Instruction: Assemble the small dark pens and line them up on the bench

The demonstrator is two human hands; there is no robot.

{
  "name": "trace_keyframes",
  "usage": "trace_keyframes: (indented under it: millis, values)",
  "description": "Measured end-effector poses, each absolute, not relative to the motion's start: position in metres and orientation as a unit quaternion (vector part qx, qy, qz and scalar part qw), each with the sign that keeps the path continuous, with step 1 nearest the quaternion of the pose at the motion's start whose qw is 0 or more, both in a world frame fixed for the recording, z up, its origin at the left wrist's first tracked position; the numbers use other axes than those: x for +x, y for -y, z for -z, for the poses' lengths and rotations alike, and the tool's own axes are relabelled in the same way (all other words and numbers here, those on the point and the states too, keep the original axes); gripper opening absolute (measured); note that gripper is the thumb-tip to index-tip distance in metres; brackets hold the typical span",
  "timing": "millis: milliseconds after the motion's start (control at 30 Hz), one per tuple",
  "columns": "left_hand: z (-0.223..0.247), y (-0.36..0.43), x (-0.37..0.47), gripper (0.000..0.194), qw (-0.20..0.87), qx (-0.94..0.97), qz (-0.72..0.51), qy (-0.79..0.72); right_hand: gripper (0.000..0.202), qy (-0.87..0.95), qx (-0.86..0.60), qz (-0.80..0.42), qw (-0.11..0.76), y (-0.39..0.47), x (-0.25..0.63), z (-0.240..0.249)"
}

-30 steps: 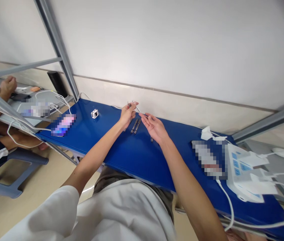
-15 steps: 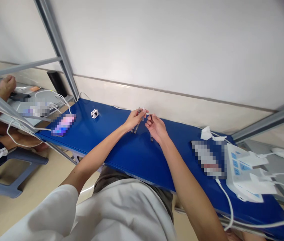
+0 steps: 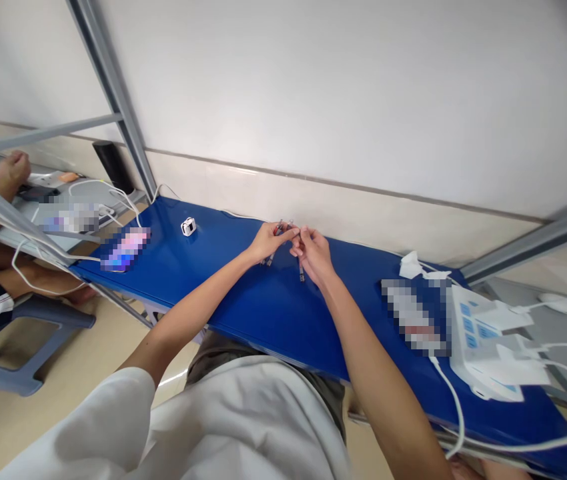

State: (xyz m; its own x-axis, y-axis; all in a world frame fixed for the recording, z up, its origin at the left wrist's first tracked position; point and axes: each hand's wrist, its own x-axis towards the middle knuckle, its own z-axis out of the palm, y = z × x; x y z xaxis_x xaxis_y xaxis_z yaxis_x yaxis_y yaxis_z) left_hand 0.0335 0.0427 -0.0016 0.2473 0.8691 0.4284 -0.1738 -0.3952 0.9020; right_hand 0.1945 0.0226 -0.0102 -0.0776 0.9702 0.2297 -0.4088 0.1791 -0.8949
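Observation:
My left hand [image 3: 269, 241] is closed around a small bundle of thin grey strips or leads with metallic ends [image 3: 269, 261], a bit of red showing at the fingers. Its thumb and fingertips meet those of my right hand [image 3: 313, 252], which pinches something too small to make out. Another grey strip with a metallic end [image 3: 301, 272] hangs below my right fingers. Both hands are over the back part of the blue tabletop [image 3: 283, 320], near the wall.
A small white cube-like object [image 3: 188, 227] and a phone [image 3: 126, 249] lie to the left. On the right are a blurred dark device [image 3: 416, 317], white tissue [image 3: 410, 265] and a white power strip [image 3: 483, 340] with cables. Another person's hand [image 3: 13, 170] shows far left.
My fingertips have come together, the right hand moving slightly up and left. The white piece seen between them before is now covered by my fingers.

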Motion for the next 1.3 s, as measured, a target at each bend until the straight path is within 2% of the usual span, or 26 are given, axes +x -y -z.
trace_keyframes:
  millis: [233,467,767,1133,1300]
  values:
    - [-0.005,-0.039,0.034,0.045,0.526,0.513,-0.593,-0.330,0.040,0.470,-0.318,-0.539,0.623,-0.024,0.195,0.008]
    - [-0.021,-0.052,0.013,0.009,0.746,0.269,-0.568,-0.220,0.035,0.466,-0.320,-0.540,0.624,-0.023,0.196,0.006]
    - [-0.024,-0.052,0.004,0.025,0.789,0.251,-0.533,-0.174,0.039,0.434,-0.294,-0.568,0.634,-0.027,0.201,0.003]
    - [-0.029,-0.047,0.007,0.023,0.766,0.272,-0.551,-0.190,0.031,0.436,-0.311,-0.537,0.652,-0.028,0.201,0.005]
    - [-0.026,-0.049,0.010,0.020,0.769,0.249,-0.554,-0.197,0.036,0.509,-0.343,-0.480,0.626,-0.017,0.189,0.003]
